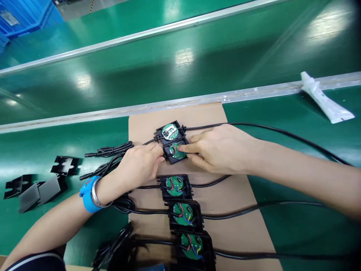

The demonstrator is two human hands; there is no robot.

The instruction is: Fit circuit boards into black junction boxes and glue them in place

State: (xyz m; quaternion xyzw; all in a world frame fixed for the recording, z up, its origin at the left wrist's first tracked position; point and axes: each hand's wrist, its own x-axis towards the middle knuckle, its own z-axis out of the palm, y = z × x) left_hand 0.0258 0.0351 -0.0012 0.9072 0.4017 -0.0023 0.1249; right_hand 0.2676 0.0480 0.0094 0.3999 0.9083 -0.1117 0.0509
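Note:
A small black plastic housing with a round green circuit board in it lies between my hands. My left hand is closed at its left edge, thumb and forefinger pinched together there. From the right, my right hand grips the housing's side, with the forefinger's tip on the board. The cable ends under both hands are hidden. Directly behind it sits another housing with a round, white-marked board. Nearer to me stand several more open housings in a row, with coloured wires on their boards.
Brown cardboard lies under the row on the green bench. Black cables run off to the right; coiled ones lie left. Black covers are at far left, a white tube at right. Blue crates stand behind.

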